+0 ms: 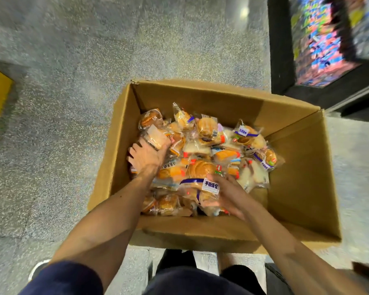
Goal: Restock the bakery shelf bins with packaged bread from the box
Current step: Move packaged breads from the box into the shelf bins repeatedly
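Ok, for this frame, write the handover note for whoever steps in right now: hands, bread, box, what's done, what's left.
Left hand: inside the box, gripping a sliced-bread packet at the pile's far left.
Right hand: blurred, on the purple-label packet; grip unclear.
Box stands on the floor, heaped with bread packets.
Done: cannot tell; no bakery bin in view, only a blurred dark shelf at upper right.
Left: carry packets to the bins until the box is empty.

Open brown cardboard box (pixel 296 167) upright on floor (pixel 73 103), bottom covered with jumbled clear-wrapped bread packs (pixel 202 145).
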A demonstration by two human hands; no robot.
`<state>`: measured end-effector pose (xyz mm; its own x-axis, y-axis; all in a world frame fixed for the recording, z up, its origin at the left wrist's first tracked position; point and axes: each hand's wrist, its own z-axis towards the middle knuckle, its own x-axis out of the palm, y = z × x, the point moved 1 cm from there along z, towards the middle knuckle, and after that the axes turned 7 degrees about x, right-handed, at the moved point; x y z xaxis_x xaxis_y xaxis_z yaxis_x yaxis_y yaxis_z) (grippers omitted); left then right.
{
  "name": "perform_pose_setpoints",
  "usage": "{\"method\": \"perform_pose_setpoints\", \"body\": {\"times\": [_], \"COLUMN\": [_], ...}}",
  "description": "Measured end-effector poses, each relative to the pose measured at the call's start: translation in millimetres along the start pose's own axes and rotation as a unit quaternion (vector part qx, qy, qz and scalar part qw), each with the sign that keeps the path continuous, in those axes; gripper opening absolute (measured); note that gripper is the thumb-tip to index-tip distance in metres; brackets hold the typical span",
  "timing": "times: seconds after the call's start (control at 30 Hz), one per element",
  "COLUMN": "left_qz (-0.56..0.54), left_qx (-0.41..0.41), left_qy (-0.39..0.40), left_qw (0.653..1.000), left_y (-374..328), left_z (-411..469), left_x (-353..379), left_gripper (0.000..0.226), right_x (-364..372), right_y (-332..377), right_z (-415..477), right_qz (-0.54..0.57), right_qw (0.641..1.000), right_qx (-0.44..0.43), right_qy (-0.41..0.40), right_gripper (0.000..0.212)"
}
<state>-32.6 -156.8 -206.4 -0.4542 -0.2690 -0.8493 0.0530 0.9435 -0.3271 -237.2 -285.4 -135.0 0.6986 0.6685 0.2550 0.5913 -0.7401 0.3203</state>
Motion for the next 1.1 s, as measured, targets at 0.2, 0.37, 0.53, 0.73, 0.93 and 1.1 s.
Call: {"method": "perform_pose_setpoints", "body": {"times": [0.2,0.37,0.53,0.73,0.93,1.1], "left_qz": [0.076,0.104,0.061,-0.207,-0.288,-0.343], "left_qx": [0.099,0.165,0.188,0.225,0.268,0.333], "left_qy": [0.07,0.049,0.061,0.112,0.144,0.151], "left_qw": [0.99,0.98,0.978,0.946,0.908,0.865], "left_y": [-8.8,-1.4,-0.8,-7.9,-44.7,-95.2], "left_z": [-1.7,-9.4,-14.3,-29.1,-71.9,-134.4], "left_x": [24.9,22.5,11.5,-10.9,-37.4,-63.9], "left_gripper": [0.12,0.099,0.084,0.087,0.083,0.081], "right_x": [-20.4,-28.5,-35.6,-46.5,-66.8,-96.5], "right_y": [-9.2,-15.9,-14.4,-6.1,15.7,36.2], "right_z": [-2.2,-6.8,-9.7,-16.4,-57.4,-112.5], "right_qz": [0.022,0.04,0.031,0.034,0.047,-0.005], "right_qw": [0.999,0.999,0.999,0.999,0.999,0.994], "right_qx": [-0.013,-0.011,-0.003,0.004,-0.019,-0.109], "right_qy": [-0.028,-0.023,-0.035,-0.009,-0.018,-0.005], "right_gripper": [0.077,0.051,0.066,0.118,0.133,0.084]}}
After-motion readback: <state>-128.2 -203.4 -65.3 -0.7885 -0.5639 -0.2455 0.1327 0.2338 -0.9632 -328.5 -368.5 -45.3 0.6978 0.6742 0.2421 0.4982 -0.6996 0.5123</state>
